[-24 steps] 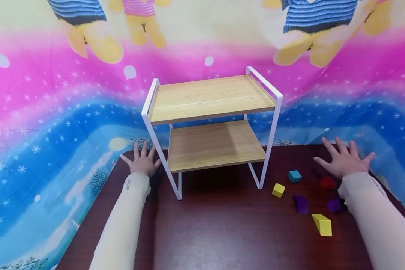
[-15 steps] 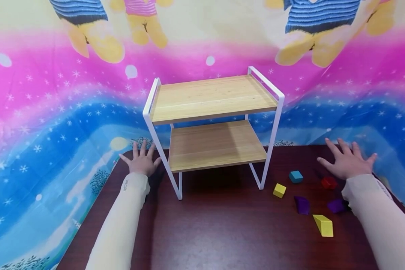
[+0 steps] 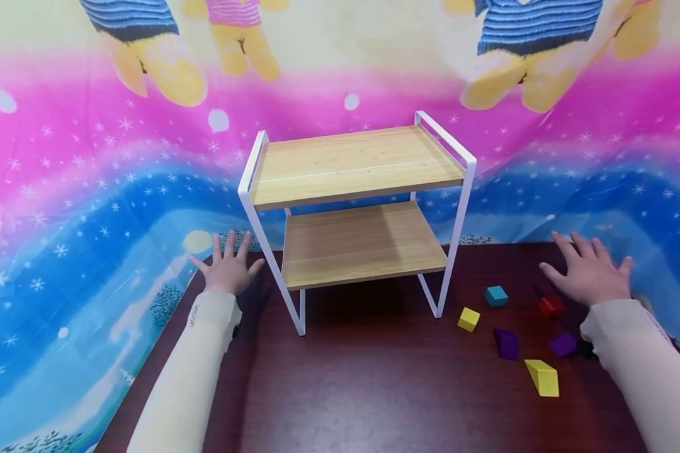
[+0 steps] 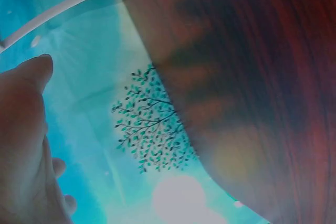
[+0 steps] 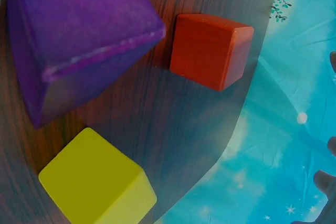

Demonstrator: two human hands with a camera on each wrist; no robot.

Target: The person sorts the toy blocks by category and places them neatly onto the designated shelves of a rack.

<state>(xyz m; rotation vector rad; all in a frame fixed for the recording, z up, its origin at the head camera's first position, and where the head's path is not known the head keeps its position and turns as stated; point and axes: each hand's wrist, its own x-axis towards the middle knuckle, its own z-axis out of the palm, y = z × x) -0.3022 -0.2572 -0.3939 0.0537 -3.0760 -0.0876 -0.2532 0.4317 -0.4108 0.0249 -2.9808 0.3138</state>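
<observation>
My left hand (image 3: 228, 270) is held out with its fingers spread, left of the small two-tier shelf (image 3: 357, 167), and it holds nothing. In the left wrist view, part of that hand (image 4: 21, 135) shows at the left edge. My right hand (image 3: 592, 274) also has its fingers spread and holds nothing. It is nearest the red cube (image 3: 552, 307), which lies just below and left of it. Close to the right sleeve lies a purple block (image 3: 563, 344). The right wrist view shows the red cube (image 5: 210, 51), a large purple block (image 5: 84, 19) and a yellow block (image 5: 97, 179).
A teal cube (image 3: 495, 296), a yellow cube (image 3: 468, 319), another purple block (image 3: 507, 344) and a yellow wedge (image 3: 543, 378) lie right of the shelf on the dark wood table (image 3: 362, 390). A printed cloth (image 3: 328, 75) hangs behind and at both sides.
The left hand has shifted slightly to the left and the right hand slightly to the right, showing more of the purple block by the sleeve. The shelf and blocks stay where they were.
</observation>
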